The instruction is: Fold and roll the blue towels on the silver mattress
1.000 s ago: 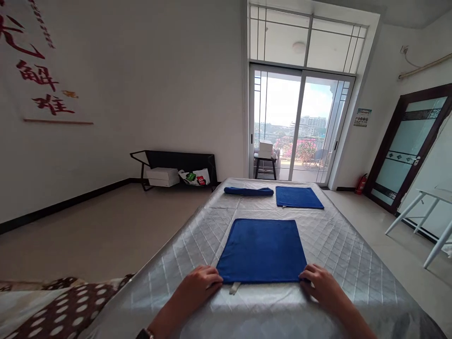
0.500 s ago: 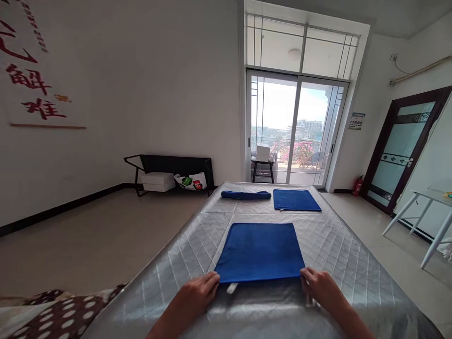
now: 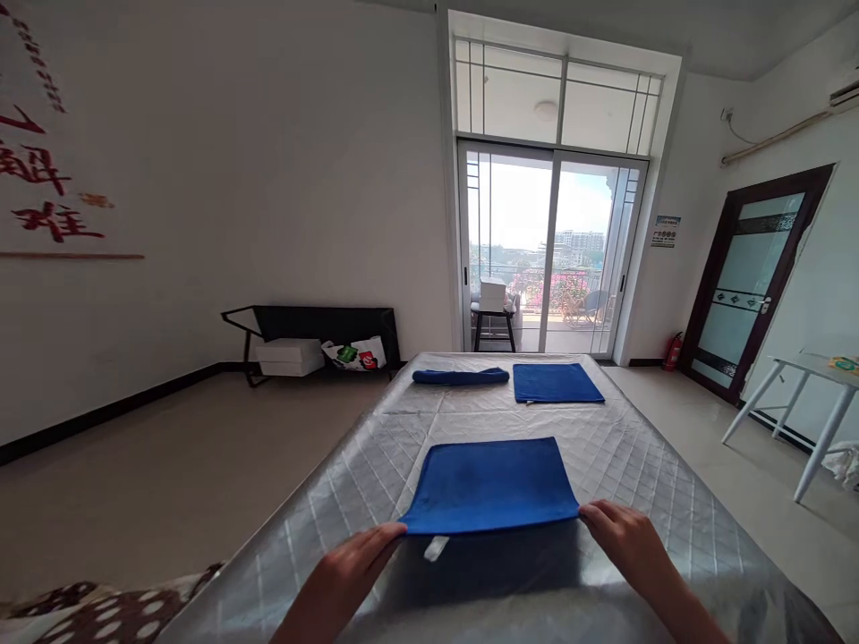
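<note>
A blue cloth (image 3: pixel 493 483) lies in front of me, its near edge lifted off the silver quilted mattress (image 3: pixel 335 483) and casting a shadow below. My left hand (image 3: pixel 355 559) pinches the near left corner, and my right hand (image 3: pixel 617 528) pinches the near right corner. A white tag (image 3: pixel 436 547) hangs from the near edge, close to the left hand. Farther back, a rolled or folded blue cloth (image 3: pixel 460 377) rests at the left, beside another blue cloth (image 3: pixel 558 383) that lies flat.
A black bench (image 3: pixel 322 324) with a white box (image 3: pixel 288 356) and a printed bag (image 3: pixel 353 353) stands along the wall. A spotted brown blanket (image 3: pixel 114 617) is at lower left. To the right are a white table (image 3: pixel 819 365), a fire extinguisher (image 3: pixel 672 351) and a door (image 3: pixel 758 282).
Both hands have raised the near edge of the cloth off the mattress and moved slightly apart. The view has shifted a little to the right.
</note>
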The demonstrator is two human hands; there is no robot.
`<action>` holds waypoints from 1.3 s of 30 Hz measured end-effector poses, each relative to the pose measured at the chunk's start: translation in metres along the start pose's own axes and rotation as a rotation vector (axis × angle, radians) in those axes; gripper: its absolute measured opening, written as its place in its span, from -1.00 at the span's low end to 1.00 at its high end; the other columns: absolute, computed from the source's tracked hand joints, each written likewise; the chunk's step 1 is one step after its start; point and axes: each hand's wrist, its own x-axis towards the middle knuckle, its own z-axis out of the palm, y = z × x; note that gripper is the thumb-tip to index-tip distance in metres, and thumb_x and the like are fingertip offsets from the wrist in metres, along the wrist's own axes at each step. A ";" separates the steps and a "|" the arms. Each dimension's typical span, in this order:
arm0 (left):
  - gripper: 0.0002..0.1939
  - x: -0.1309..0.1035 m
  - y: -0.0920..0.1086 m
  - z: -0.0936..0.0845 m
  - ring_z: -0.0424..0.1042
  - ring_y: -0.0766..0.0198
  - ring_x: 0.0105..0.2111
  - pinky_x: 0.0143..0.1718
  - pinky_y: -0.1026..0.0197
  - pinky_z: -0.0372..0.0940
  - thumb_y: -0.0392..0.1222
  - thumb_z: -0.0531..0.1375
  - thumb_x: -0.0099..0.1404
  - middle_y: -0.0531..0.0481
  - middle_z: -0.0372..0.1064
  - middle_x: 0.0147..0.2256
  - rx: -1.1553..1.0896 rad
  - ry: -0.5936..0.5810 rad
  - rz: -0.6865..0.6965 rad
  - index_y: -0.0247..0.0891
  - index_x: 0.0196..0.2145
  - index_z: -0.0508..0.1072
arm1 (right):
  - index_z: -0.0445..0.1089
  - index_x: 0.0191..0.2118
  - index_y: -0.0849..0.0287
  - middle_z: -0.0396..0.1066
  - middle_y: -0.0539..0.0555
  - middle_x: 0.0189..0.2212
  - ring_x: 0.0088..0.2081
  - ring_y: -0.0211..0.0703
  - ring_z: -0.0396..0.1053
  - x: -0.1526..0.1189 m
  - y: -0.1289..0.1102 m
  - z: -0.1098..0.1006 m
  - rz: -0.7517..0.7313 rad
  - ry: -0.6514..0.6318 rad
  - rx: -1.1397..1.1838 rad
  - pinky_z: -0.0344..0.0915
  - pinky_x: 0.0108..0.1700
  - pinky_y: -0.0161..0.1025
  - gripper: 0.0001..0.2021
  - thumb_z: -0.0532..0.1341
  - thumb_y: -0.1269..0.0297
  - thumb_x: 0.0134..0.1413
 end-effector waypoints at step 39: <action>-0.45 0.323 0.028 0.036 0.50 0.21 -0.60 -0.57 0.25 0.31 0.37 0.25 -0.01 0.07 0.49 -0.58 -0.615 -0.355 -0.312 -0.23 -0.40 0.54 | 0.59 -0.14 -0.03 0.56 0.08 -0.16 -0.37 -0.19 0.52 0.147 0.183 -0.108 0.300 -0.067 -0.089 0.36 -0.40 -0.30 -0.61 0.00 0.07 0.36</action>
